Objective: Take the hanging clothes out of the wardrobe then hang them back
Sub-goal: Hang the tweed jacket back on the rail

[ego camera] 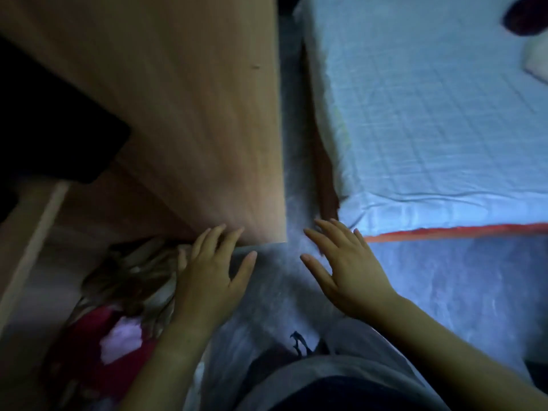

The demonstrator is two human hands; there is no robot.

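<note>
The wooden wardrobe door [189, 114] stands open in front of me, its lower corner near both hands. My left hand [213, 274] is spread with straight fingers, the fingertips at the door's bottom edge. My right hand [344, 271] hovers open just right of the door, above the floor, holding nothing. In the wardrobe's bottom lies a heap of clothes: a brown and white patterned garment [133, 274] and a red one with a pale patch [98, 342]. No hanger or rail is in view.
A bed with a light blue checked sheet [430, 114] and a red-trimmed edge [444, 231] fills the right side. A narrow grey floor strip [292, 143] runs between door and bed. My grey trousers [326, 381] show at the bottom. The wardrobe interior [44, 129] is dark.
</note>
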